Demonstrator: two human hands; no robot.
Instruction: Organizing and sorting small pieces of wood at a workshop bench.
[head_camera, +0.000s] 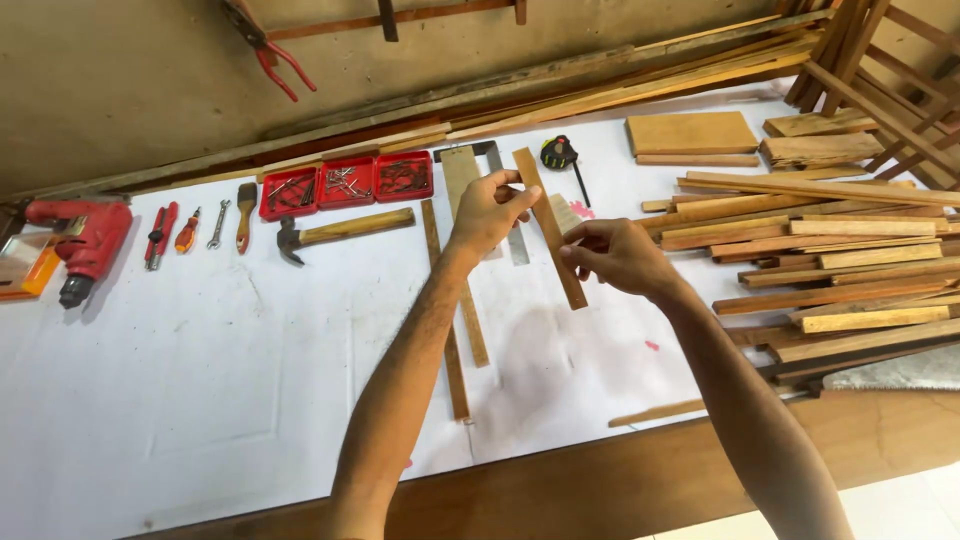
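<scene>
Both hands hold a short flat wooden strip (548, 225) in the air above the white-covered workbench (200, 380). My left hand (487, 210) pinches its upper part with thumb and fingers. My right hand (615, 255) grips its lower part from the right side. The strip runs tilted, upper end at the far left and lower end nearer me. Beneath the hands lie two long thin wooden slats (448, 330), a wider pale board (460, 172) and a metal ruler (516, 245) flat on the bench.
A pile of wooden strips (840, 260) fills the right side. A hammer (345, 230), three red trays of nails (345, 182), a tape measure (558, 153), a brush, screwdrivers, a wrench and a red drill (85, 240) line the far left. Red pliers (280, 60) hang on the wall.
</scene>
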